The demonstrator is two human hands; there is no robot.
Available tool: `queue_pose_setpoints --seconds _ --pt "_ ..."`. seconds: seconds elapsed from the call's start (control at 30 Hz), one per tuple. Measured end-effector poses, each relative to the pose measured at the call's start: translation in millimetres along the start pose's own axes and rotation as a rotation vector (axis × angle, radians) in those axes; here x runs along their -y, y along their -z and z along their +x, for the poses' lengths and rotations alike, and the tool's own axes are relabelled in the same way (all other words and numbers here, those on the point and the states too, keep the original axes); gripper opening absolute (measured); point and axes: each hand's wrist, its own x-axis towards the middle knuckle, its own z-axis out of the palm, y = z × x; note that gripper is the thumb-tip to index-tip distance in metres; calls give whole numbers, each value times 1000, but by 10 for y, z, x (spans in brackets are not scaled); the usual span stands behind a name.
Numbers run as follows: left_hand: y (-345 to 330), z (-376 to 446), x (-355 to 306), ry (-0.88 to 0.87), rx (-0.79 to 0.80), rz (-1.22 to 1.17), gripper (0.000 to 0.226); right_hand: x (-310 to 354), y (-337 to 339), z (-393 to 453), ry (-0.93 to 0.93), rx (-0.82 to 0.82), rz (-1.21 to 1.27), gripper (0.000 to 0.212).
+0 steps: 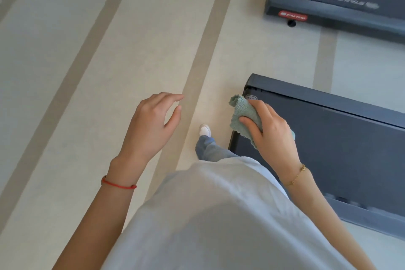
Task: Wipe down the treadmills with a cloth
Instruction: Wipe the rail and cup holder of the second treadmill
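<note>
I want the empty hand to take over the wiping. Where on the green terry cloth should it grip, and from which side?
Likely the free bunched end of the green terry cloth, pinched from the left hand's side: it sticks out past the right hand's thumb, unobstructed.

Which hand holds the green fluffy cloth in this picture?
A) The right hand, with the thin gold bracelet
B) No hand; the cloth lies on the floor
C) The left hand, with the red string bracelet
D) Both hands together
A: the right hand, with the thin gold bracelet, grips the green fluffy cloth, while the left hand hangs with nothing in it.
</note>
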Motion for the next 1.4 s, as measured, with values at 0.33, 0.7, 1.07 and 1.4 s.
queue_pose_setpoints --seconds 0.33,0.7,1.07,1.4 --pt "-42 2090 120 -136 25 -1 29 -278 245 1697 -119 -81 -32 29" --pt "-498 4307 4 -332 195 -45 31 -734 449 3190 -345 -216 -9 30" --pt "-1065 7012 -651 -651 331 -53 29 -1414 882 4952 -571 -450 13 26" --pt "-1815 8465 -1663 -913 540 -86 31 -2029 1424 5665 -826 -675 -2 25"
